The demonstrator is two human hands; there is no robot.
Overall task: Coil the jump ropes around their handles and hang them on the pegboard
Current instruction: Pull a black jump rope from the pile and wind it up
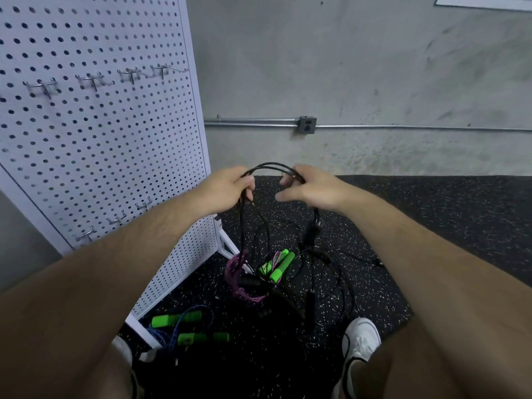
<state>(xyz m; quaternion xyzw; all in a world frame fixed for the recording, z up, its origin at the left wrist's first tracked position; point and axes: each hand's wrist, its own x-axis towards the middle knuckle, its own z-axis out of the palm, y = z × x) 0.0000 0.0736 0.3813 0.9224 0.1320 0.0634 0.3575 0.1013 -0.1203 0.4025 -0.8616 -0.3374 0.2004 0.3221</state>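
1. A black jump rope [269,165] is held up in loops between both hands, above the floor [417,226].
2. Its strands are gripped by the left hand [227,188] and by the curled fingers of the right hand [311,188].
3. The pegboard [100,133] is seen just to the left.

The pegboard [95,133] stood at the left with hooks [92,80] on it, the wall [374,67] far behind carrying an outlet box [307,125]. A rope loop [270,165] hung between the left hand [227,187] and right hand [311,188], above a tangle of jump ropes [259,272] on the mat [431,226] beside the pegboard's foot; another rope [187,326] lay nearer, perhaps touching that foot.
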